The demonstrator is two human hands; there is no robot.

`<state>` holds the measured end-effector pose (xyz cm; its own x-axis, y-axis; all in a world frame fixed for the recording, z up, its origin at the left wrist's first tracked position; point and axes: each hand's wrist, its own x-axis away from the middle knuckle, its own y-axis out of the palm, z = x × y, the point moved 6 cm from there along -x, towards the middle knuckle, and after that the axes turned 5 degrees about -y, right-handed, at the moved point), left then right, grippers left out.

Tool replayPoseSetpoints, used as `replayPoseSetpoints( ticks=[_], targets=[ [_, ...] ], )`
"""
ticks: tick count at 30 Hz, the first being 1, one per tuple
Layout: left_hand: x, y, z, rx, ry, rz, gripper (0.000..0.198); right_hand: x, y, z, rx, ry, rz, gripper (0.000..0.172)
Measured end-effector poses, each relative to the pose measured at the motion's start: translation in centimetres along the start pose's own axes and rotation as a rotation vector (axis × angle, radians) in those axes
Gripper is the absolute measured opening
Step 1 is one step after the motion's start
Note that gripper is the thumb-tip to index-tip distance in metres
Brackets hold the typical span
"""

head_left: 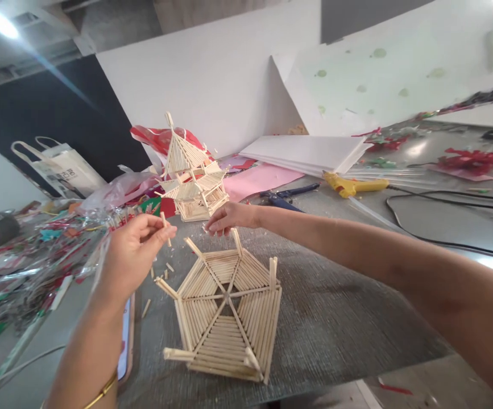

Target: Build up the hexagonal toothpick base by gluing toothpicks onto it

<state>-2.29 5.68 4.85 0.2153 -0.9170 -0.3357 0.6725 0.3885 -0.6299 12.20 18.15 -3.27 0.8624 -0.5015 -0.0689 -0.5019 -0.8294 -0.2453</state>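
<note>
A hexagonal panel of wooden sticks (227, 309) lies on the grey mat (335, 318) in front of me, with short posts standing at its corners. My left hand (133, 250) is raised above the mat's left side and pinches a short wooden stick (165, 226) between thumb and fingertips. My right hand (229, 217) reaches across to the far edge of the mat with fingers curled down, pinching at small stick bits there; what it holds is too small to name. Just behind it stands a tiered pagoda model (190, 173) made of the same sticks.
A yellow glue gun (352, 184) with its black cord (442, 221), blue pliers (286, 197), white foam sheets (306, 152) and pink paper (257, 179) lie behind. Crumpled plastic and coloured scraps (28, 255) crowd the left. A phone (123, 346) lies under my left forearm.
</note>
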Motion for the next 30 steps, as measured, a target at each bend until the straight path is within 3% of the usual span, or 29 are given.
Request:
replayPoseSetpoints(
  ticks=[6,14,25,30],
  targets=[
    [0.1,0.4,-0.4,0.063,-0.057,-0.13,0.024,3.4,-1.8,-1.2,0.145,0.055,0.103,0.017],
    [0.0,2.0,-1.3,0.0,0.039,-0.242,0.024,6.7,-1.9,-1.6,0.218,0.025,0.187,0.021],
    [-0.7,3.4,-0.7,-0.044,0.079,-0.277,0.019,2.1,1.3,-0.5,0.132,0.036,-0.01,0.021],
    [-1.1,3.5,-0.7,-0.044,0.068,-0.285,0.02,1.4,2.6,0.6,0.021,0.084,-0.124,0.017]
  ],
)
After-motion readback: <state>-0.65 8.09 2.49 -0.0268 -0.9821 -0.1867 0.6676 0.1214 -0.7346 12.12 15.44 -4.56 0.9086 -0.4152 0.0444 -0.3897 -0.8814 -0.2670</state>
